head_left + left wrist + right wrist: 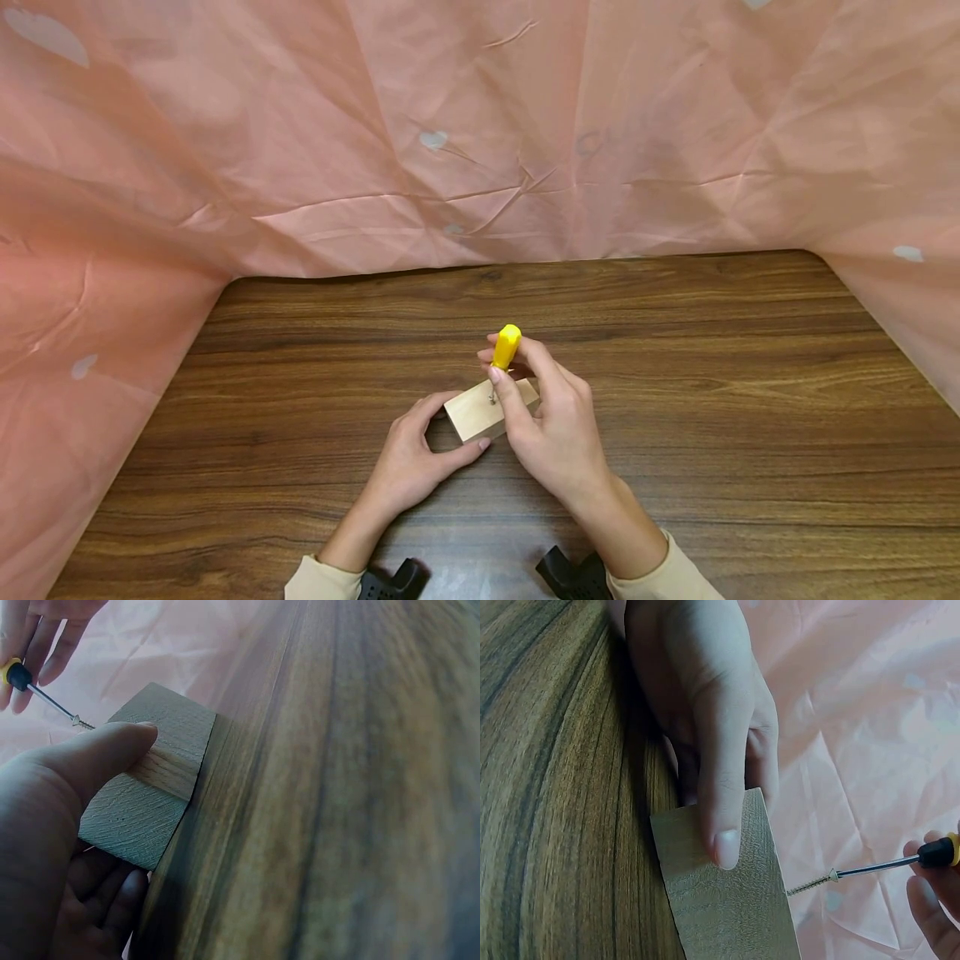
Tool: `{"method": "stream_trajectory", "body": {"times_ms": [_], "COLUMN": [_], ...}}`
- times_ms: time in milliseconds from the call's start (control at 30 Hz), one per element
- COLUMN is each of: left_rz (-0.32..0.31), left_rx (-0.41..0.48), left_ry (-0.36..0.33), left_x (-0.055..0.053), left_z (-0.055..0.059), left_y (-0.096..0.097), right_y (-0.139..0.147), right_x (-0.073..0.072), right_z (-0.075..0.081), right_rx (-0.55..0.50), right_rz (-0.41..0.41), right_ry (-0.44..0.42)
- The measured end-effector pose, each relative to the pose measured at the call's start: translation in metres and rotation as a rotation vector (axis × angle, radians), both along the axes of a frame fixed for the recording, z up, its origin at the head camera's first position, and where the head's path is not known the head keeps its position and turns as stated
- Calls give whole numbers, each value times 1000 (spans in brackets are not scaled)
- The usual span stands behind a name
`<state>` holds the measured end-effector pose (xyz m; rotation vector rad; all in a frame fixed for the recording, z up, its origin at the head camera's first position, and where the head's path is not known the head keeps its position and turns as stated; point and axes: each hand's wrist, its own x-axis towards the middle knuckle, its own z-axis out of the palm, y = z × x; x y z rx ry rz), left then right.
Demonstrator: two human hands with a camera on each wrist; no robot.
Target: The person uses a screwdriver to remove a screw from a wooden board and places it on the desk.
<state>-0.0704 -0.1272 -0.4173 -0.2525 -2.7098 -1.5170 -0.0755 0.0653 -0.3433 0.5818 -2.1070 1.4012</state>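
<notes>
Head view: on the bench, the block lies at 2 o'clock from the left hand and 9 o'clock from the right hand, its long axis running from 8 to 2. The left hand, nearer to it, grips its 8 o'clock end, thumb on the near side, fingers on the far. The right hand pinches the yellow-handled driver, which leans towards 1 o'clock over the screw at the block's top. Faint grey marks on the pink sheet cannot be read; no brand shows.

Left wrist view: the left thumb lies across the block. The driver slants in from 10 o'clock, and that thumb hides where screw meets wood.

Right wrist view: the driver comes from 3 o'clock, its tip at the screw's head, the 2 nearly in line. Most thread stands outside the block; the point seems to touch the wood. No lettering shows here either.
</notes>
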Motion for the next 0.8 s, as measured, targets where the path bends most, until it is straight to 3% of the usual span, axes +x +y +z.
{"method": "stream_trajectory", "body": {"times_ms": [333,800], "left_rz": [-1,-7], "left_rx": [4,5], "left_ry": [-16,-9], "left_x": [0,0], "left_z": [2,1], "left_y": [1,0], "right_y": [1,2], "right_x": [-1,1], "right_z": [1,1], "right_rx": [-2,-36], "right_rz": [-71,-78], "right_ry": [-28,-27]}}
